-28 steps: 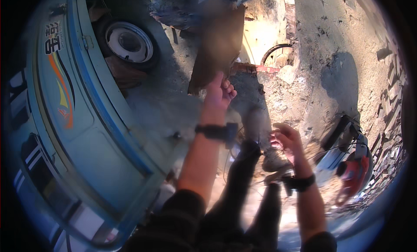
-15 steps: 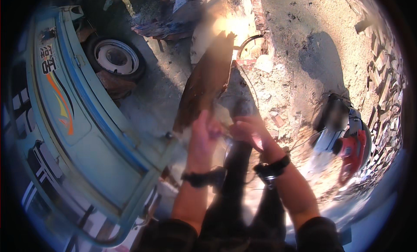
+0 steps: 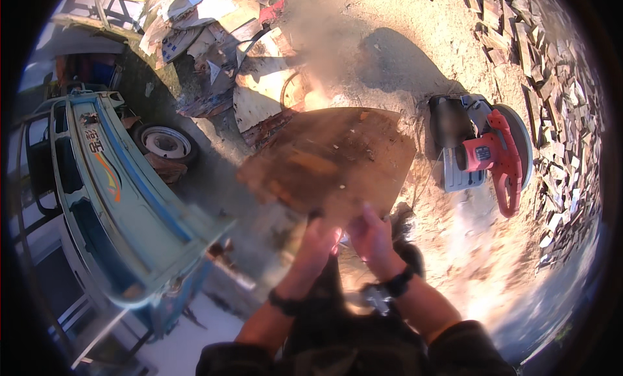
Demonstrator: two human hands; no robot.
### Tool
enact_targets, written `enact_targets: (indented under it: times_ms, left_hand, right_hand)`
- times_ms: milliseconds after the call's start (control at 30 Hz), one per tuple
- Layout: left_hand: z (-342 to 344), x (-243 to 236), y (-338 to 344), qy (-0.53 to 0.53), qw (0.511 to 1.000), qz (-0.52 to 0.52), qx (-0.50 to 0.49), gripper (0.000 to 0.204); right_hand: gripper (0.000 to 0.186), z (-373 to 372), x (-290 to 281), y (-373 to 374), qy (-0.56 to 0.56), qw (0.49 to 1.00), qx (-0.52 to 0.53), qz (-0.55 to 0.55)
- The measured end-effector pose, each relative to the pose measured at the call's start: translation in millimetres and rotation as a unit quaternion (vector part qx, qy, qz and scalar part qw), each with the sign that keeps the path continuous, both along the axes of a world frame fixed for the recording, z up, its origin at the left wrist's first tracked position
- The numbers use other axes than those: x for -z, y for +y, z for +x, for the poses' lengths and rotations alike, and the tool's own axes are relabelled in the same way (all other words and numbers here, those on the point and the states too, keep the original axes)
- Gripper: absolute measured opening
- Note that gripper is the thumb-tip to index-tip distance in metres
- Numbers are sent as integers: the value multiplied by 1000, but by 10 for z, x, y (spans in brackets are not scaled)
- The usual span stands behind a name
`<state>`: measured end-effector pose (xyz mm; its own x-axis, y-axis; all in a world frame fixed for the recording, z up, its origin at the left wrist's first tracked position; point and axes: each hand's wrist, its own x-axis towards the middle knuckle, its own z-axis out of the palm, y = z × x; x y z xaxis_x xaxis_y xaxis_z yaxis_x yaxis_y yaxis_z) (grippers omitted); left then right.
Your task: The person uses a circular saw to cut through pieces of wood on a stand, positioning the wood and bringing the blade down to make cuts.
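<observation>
A broad brown sheet of wood, its surface stained and rough, is in front of me, and its wide face shows. At the near edge of this wooden board [image 3: 331, 158], my left hand [image 3: 319, 241] closes on it. Close beside, to the right, my right hand [image 3: 371, 234] grips the same edge. Both sets of fingers are partly blurred, and those under the board are hidden. A dark band circles each wrist. To the right of the board, on the sawdust-covered ground, stands a saw with a red handle and body [image 3: 496, 149]; its blade is not plain to see.
A pale blue-green truck bed [image 3: 126, 194] runs along the left, with a wheel [image 3: 165, 144] beside it. Beyond the board lies a heap of wooden boards and scraps [image 3: 259, 81]. Many small wood offcuts [image 3: 555, 116] are piled at the far right. Sawdust [image 3: 331, 38] covers the ground.
The board, seen narrow and slanting before, now shows its broad face and lies more to the right. My hands have moved slightly down with it. The whole view has shifted.
</observation>
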<state>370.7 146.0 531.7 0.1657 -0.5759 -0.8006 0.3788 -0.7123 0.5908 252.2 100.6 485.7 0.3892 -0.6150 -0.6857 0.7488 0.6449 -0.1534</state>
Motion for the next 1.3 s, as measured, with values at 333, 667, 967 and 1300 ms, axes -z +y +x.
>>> enact_targets:
  times_ms: [333,667,967,1300]
  left_hand:
    - [-1955,-866,434,51,996,-53,53,36]
    - [-1473,-1147,1278,-235,963,-133,5,32]
    - [-3878,-1150,423,-178,939,-262,131,32]
    - [-6504,-1913,206,-77,870,-337,352,33]
  right_hand:
    - [16,-2084,-756,432,77,995,30,-64]
    - [25,-3383,-1587,864,170,981,-85,-46]
    - [33,-4641,-1800,1935,290,920,-45,-258]
    - [32,-5925,-2516,2376,307,924,66,-216]
